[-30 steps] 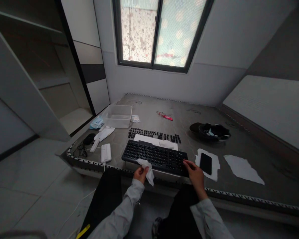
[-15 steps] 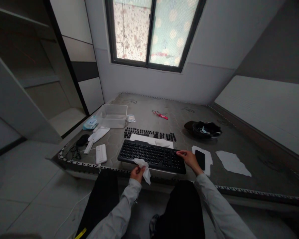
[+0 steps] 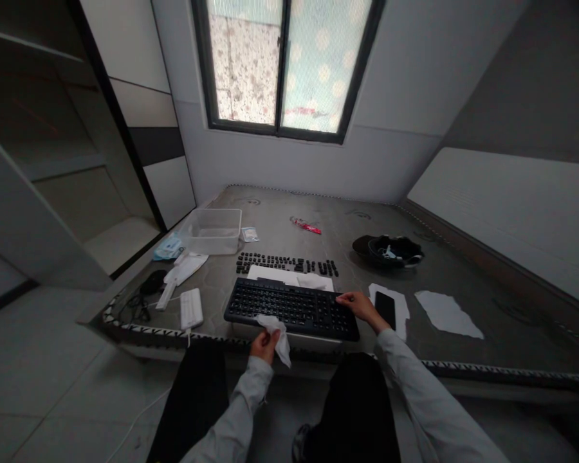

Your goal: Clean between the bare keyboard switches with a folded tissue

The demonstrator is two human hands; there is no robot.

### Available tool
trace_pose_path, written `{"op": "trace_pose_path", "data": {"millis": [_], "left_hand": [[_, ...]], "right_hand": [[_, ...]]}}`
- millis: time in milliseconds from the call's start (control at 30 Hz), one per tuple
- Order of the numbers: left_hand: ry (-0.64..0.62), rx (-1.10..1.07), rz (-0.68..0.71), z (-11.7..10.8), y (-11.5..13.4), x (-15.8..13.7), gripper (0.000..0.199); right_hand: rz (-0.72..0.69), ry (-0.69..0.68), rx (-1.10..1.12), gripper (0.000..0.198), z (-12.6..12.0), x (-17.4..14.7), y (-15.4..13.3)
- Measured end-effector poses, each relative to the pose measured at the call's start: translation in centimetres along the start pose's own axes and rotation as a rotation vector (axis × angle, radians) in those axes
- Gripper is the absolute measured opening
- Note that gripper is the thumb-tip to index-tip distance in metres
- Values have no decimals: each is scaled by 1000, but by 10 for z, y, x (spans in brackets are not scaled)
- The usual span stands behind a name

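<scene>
A black keyboard (image 3: 280, 305) lies across the front edge of the mattress, propped on something white. Below its front edge, my left hand (image 3: 263, 347) pinches a crumpled white tissue (image 3: 282, 347), whose top overlaps the keyboard's edge. My right hand (image 3: 361, 307) is over the keyboard's upper right part, with thumb and fingertips pressed together; whatever is between them is too small to make out. Behind the keyboard are a white sheet (image 3: 258, 272) with another tissue (image 3: 313, 281) on it, and rows of loose black keycaps (image 3: 270, 262).
At the left are a clear plastic box (image 3: 215, 241), a white power strip (image 3: 191, 308) and a black mouse (image 3: 153, 281). A phone (image 3: 385, 310) on white paper, another paper piece (image 3: 448, 314) and a dark cap (image 3: 386, 249) lie right. A red item (image 3: 307, 225) lies farther back.
The camera view has shifted slightly, so the scene sits a little lower and left. Both hands keep almost the same place at the keyboard; the tissue stays in my left hand.
</scene>
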State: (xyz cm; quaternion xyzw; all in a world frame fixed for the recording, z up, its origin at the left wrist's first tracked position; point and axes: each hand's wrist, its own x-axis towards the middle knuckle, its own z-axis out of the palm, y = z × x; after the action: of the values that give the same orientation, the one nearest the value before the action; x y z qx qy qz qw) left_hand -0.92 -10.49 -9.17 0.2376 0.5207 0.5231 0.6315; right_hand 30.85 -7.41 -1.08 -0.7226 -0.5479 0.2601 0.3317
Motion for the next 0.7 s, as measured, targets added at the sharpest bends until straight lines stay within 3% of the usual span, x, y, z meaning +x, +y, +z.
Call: {"op": "trace_pose_path", "data": {"millis": [300, 700], "left_hand": [[-17, -3, -19, 2, 6, -5, 35], [84, 64, -4, 4, 0, -2, 26]], "right_hand": [[-12, 23, 34, 18, 2, 1, 0], [-85, 93, -21, 21, 6, 2, 10]]}}
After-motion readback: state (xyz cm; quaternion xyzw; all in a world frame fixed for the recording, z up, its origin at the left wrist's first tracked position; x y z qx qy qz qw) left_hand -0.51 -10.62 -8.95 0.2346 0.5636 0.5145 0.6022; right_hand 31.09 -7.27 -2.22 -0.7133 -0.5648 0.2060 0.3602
